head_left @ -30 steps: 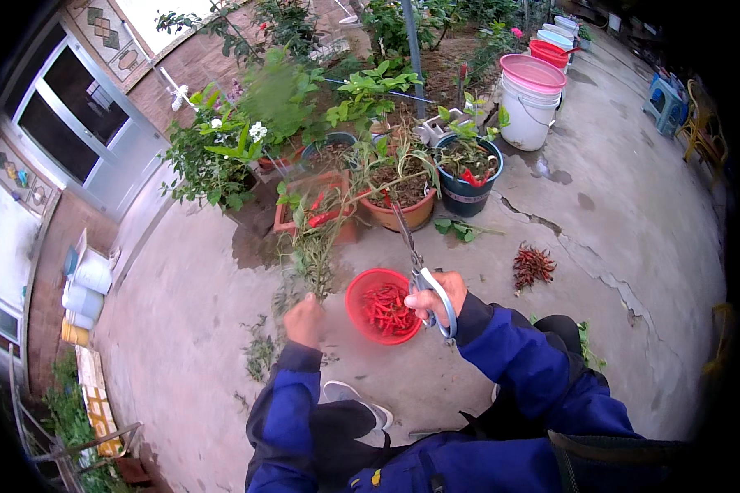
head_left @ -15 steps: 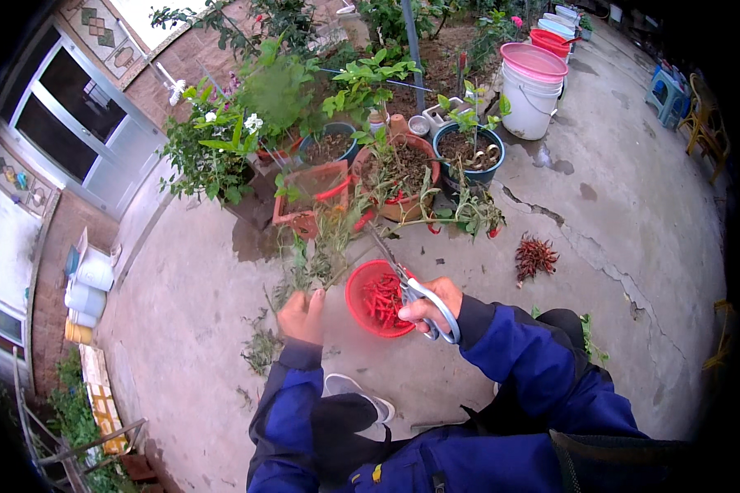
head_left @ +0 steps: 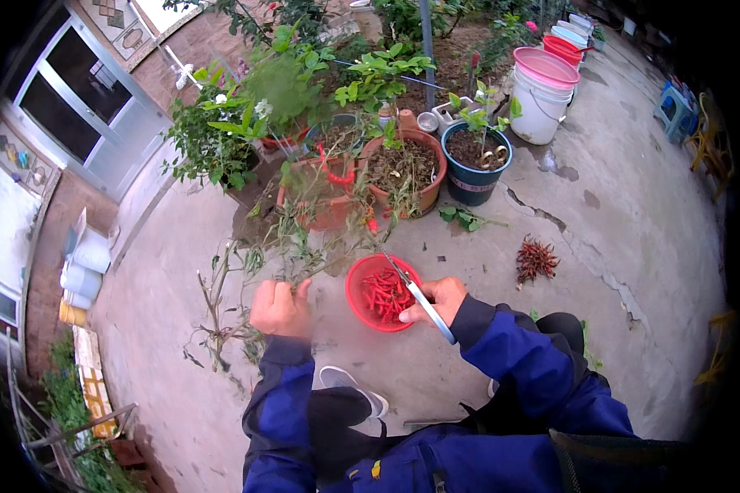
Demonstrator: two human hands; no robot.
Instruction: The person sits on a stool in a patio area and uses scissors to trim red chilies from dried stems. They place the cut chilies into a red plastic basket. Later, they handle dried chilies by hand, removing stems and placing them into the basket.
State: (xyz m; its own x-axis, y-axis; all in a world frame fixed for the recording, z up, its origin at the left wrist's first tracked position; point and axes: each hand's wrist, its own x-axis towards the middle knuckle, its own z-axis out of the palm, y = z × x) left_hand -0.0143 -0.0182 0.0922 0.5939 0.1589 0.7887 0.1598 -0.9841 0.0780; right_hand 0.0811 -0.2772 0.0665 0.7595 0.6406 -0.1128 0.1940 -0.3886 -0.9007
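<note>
My left hand (head_left: 281, 308) is closed around the stem of a wilted chilli plant (head_left: 308, 259), whose drooping branches spread toward the pots. Some red chillies (head_left: 337, 175) still hang on it. In my right hand (head_left: 440, 300) is a pair of scissors (head_left: 432, 311) with light-coloured handles. Their dark blades point up and left, close to a red chilli (head_left: 372, 223) on the plant. Below the blades a red plastic bowl (head_left: 353, 289) stands on the ground, holding many picked red chillies (head_left: 386, 294).
Behind the bowl stand a terracotta pot (head_left: 437, 191), a dark green pot (head_left: 472, 187) and a rectangular planter (head_left: 325, 215). Dried reddish chillies (head_left: 537, 261) lie in a pile on the cracked concrete at right. A white bucket (head_left: 538, 107) with a pink top stands farther back.
My left hand has moved a little left, swinging the plant with it and away from the dark green pot. The scissors have turned more edge-on. A leafy sprig now shows on the concrete by that pot.
</note>
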